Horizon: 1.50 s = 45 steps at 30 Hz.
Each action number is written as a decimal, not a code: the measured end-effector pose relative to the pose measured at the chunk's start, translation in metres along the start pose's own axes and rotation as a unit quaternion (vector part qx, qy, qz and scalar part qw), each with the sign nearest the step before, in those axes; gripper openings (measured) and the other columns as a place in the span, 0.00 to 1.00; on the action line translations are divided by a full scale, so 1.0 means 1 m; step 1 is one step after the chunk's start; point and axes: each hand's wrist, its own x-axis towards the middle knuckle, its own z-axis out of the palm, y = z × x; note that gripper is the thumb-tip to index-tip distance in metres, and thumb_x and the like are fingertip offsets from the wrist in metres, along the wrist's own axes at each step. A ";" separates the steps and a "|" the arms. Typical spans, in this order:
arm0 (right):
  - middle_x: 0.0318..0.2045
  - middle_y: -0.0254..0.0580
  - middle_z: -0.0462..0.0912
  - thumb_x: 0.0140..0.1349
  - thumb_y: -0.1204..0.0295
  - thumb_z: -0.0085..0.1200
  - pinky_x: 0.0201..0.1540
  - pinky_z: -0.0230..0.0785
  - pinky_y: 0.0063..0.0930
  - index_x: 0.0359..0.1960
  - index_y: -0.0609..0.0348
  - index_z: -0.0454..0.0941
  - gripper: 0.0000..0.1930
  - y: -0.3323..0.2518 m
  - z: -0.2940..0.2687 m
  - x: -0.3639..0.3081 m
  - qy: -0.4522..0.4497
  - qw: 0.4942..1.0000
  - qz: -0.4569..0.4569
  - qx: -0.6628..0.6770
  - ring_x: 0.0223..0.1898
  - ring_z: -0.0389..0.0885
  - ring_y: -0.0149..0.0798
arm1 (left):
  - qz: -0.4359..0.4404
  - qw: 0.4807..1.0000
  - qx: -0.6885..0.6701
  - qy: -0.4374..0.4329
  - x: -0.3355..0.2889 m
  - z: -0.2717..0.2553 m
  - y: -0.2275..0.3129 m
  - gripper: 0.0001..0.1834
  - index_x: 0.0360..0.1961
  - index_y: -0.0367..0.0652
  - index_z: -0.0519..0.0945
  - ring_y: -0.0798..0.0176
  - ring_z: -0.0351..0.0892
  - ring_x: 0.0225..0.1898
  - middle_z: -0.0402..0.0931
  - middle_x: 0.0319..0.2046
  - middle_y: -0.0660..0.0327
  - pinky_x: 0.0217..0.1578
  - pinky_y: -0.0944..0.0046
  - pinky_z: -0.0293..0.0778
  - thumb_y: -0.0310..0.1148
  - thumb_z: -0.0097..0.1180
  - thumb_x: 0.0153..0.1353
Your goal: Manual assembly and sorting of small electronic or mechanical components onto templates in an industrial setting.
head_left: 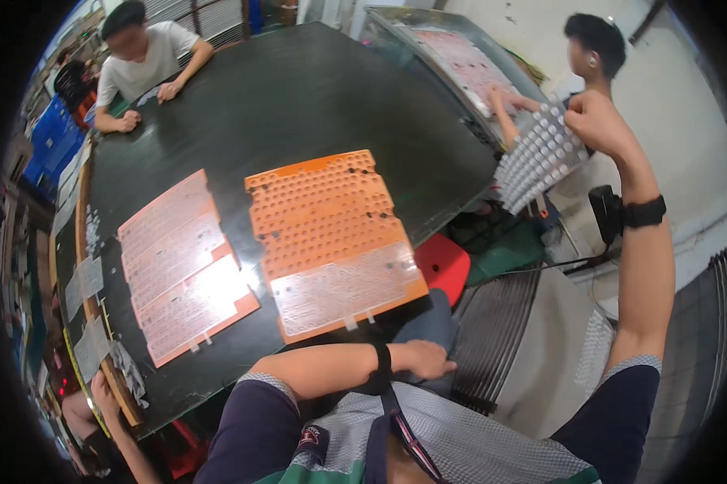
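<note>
Clear plastic blister sheet of round white pieces (538, 157): your right hand (596, 121) grips it closed, raised beyond the bench's (299, 97) right edge; your left hand (428, 359) rests loosely curled, empty.

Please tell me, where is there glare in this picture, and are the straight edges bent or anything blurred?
In the head view, glare whitens the clear sheets on the left orange tray and the middle orange tray; the dark table edge curves toward the rim, with black corners from the fisheye; the raised right hand and its white dotted sheet look slightly soft; the left hand is sharper.
</note>
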 end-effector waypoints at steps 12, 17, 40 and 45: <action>0.15 0.51 0.75 0.46 0.64 0.50 0.28 0.70 0.35 0.22 0.67 0.79 0.15 -0.035 0.003 -0.036 -0.078 0.984 0.043 0.156 0.20 0.78 0.40 | -0.083 0.983 0.076 0.143 -0.080 -0.083 0.004 0.35 0.28 0.35 0.83 0.45 0.80 0.32 0.79 0.25 0.44 0.37 0.49 0.72 0.60 0.40 0.62; 0.20 0.60 0.76 0.43 0.66 0.50 0.33 0.70 0.44 0.21 0.64 0.80 0.13 -0.054 0.056 -0.035 -0.019 0.984 -0.078 0.158 0.26 0.78 0.56 | -0.013 0.846 0.009 0.534 -0.114 -0.188 0.027 0.23 0.20 0.33 0.79 0.47 0.77 0.21 0.74 0.16 0.47 0.26 0.54 0.72 0.46 0.52 0.58; 0.20 0.58 0.77 0.48 0.67 0.54 0.33 0.72 0.37 0.23 0.66 0.80 0.12 -0.170 0.071 -0.055 -0.025 0.918 -0.058 0.392 0.24 0.78 0.54 | -0.246 0.811 -0.037 0.529 -0.170 -0.255 0.058 0.14 0.25 0.30 0.82 0.53 0.83 0.30 0.80 0.25 0.46 0.31 0.60 0.76 0.33 0.60 0.41; 0.18 0.44 0.79 0.55 0.66 0.53 0.28 0.69 0.24 0.23 0.66 0.80 0.13 -0.141 0.093 -0.094 -0.020 0.838 0.003 0.545 0.20 0.75 0.35 | -0.161 0.831 0.012 0.532 -0.189 -0.227 0.077 0.13 0.22 0.28 0.80 0.70 0.71 0.18 0.72 0.14 0.58 0.20 0.66 0.68 0.32 0.59 0.46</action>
